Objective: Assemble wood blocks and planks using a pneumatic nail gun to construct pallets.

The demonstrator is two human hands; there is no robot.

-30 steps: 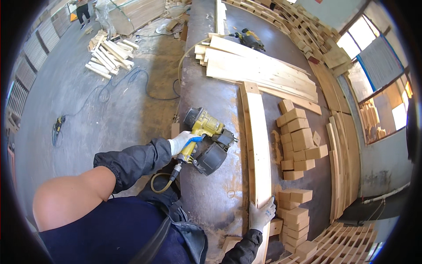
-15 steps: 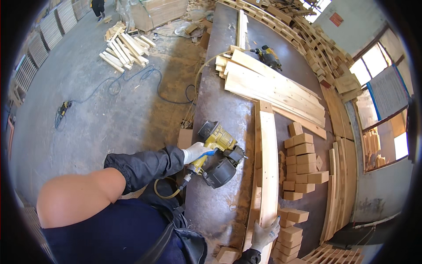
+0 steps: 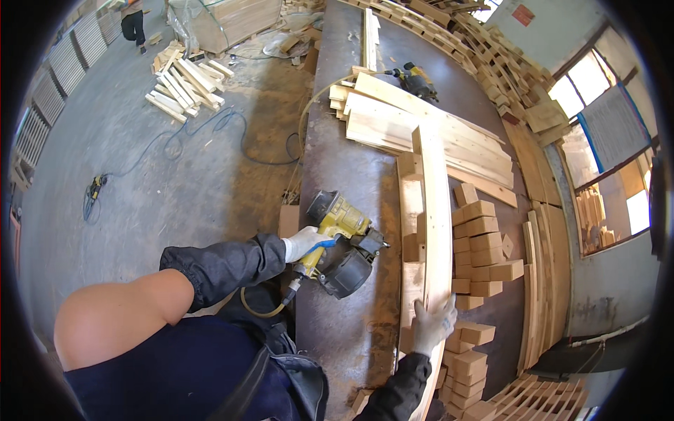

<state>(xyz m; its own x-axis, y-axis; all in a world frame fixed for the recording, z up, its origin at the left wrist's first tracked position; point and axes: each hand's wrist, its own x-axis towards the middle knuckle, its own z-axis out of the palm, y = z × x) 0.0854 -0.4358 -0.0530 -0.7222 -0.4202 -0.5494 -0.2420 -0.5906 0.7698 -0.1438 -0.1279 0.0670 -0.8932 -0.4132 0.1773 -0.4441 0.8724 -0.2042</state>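
My gloved left hand [image 3: 307,244] is wrapped round the grip of a yellow and black coil nail gun [image 3: 345,219], which rests on or just over the dark table, nose pointing right. A hose runs from its handle. To its right, my gloved right hand [image 3: 433,326] grips the near part of a long pale plank [image 3: 438,231], thumb on the left edge and fingers on the right. The plank stands tilted, joined or resting on small wooden blocks [image 3: 413,247], with another long board [image 3: 411,281] below them. The far end overlaps the loose boards.
Several loose boards [image 3: 379,118] lie across the table [image 3: 337,168], with a second nail gun [image 3: 418,83] behind them. Wooden blocks [image 3: 486,242] are stacked to the right of the plank. On the floor are a timber heap [image 3: 184,84] and a blue hose [image 3: 210,128]. Another person [image 3: 132,27] stands far left.
My right hand has moved forward with the plank, which has shifted away from me and tilted, baring the blocks beneath. The nail gun stays nearly in place. The distant person has moved.
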